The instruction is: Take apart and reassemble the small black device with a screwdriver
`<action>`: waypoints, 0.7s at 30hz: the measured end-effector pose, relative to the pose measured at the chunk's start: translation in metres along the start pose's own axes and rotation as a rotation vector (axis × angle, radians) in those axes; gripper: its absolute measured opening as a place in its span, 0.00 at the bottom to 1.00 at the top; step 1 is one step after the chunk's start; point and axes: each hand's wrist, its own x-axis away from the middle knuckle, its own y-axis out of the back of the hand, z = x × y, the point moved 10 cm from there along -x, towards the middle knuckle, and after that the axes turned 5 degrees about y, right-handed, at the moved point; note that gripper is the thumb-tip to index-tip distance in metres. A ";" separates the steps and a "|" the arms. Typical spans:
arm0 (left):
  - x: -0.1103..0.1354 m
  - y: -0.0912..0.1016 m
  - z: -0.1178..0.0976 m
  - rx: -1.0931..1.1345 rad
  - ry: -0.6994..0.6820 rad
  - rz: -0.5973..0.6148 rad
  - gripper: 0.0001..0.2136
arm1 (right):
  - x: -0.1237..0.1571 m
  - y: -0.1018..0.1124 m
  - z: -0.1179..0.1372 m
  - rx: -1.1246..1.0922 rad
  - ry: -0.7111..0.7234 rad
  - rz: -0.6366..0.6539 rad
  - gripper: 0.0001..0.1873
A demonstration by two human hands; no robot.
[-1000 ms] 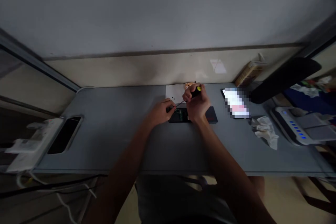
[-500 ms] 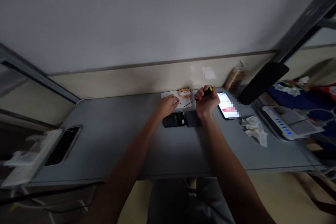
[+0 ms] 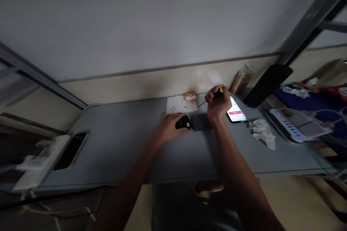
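Observation:
My left hand [image 3: 170,127] grips a small black device [image 3: 183,122] with an exposed green circuit board, fingers over its far edge and thumb along its near edge. In my closed right hand [image 3: 220,104] is a screwdriver [image 3: 218,94] with a black and yellow handle, its thin shaft slanting down to the left above the table. A dark grey box [image 3: 201,122] lies just right of the device. Behind them, several tiny dark pieces, apparently screws, rest on a white sheet of paper [image 3: 177,102]. An orange and white animal-face item [image 3: 190,96] sits at the sheet's back edge.
A lit phone [image 3: 236,112] lies beside my right hand, with crumpled tissue [image 3: 262,133] and a power strip with blue lights [image 3: 291,126] further right. A carton [image 3: 242,81] and a black cylindrical object [image 3: 268,85] stand at the back right. Another phone [image 3: 71,151] lies far left.
My left hand has come down from the paper onto the device and now grips it, leaving the tiny pieces uncovered. My right hand, still with the screwdriver, has shifted slightly right.

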 end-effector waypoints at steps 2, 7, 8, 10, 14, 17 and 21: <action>-0.003 0.001 0.005 0.027 0.007 -0.030 0.28 | 0.004 0.002 0.017 0.040 0.066 0.008 0.26; -0.007 0.019 0.009 0.157 0.036 -0.131 0.28 | 0.034 0.001 0.072 0.458 0.253 0.265 0.24; -0.006 0.024 0.009 0.198 0.050 -0.160 0.28 | 0.044 -0.005 0.074 0.602 0.249 0.413 0.22; -0.002 0.034 0.006 0.247 0.050 -0.205 0.29 | 0.065 -0.010 0.069 0.859 0.245 0.664 0.16; 0.020 0.036 -0.018 0.122 -0.064 -0.202 0.27 | 0.088 0.004 0.038 1.331 0.199 0.941 0.09; 0.040 0.015 -0.037 -0.008 -0.177 -0.072 0.25 | 0.096 0.009 0.018 1.470 0.227 1.068 0.12; 0.054 -0.009 -0.045 -0.096 -0.227 0.005 0.26 | 0.099 0.006 0.000 1.524 0.242 1.171 0.12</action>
